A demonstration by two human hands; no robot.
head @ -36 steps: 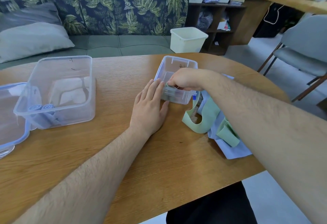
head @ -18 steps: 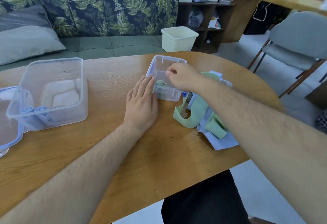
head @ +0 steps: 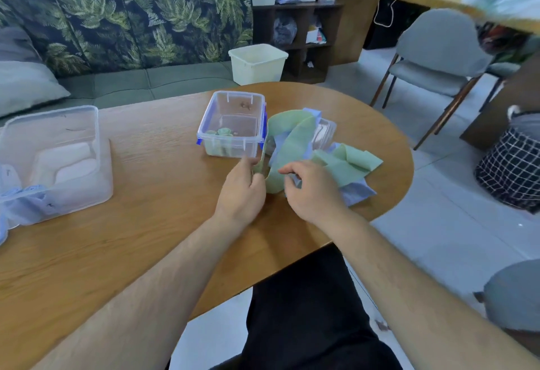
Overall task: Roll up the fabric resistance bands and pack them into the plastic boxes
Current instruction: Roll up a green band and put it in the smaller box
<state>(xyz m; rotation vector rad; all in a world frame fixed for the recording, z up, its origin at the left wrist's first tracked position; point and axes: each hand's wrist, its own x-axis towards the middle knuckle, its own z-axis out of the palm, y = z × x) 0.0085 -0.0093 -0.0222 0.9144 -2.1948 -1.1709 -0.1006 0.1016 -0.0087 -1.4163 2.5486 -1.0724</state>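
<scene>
A small clear plastic box (head: 230,98) with blue clips stands mid-table and holds rolled green bands (head: 223,132) at its near end. To its right lies a loose pile of green fabric bands (head: 295,141) over light blue ones (head: 355,194). My left hand (head: 241,191) pinches the near loop of a green band between thumb and fingers. My right hand (head: 312,188) sits just right of that loop, fingers curled at the fabric; what it grips is unclear. A large clear box (head: 58,124) at the left holds rolled blue bands (head: 32,193).
The round wooden table (head: 146,241) ends just right of the band pile. A clear lid (head: 324,133) lies under the pile. Beyond the table are a leaf-print sofa (head: 131,25), a cream bin (head: 257,63), a grey chair (head: 438,57) and a checked basket (head: 514,171).
My right hand left the small box and came down to the band pile. My left hand moved off the box's side to the green band loop and took hold of it.
</scene>
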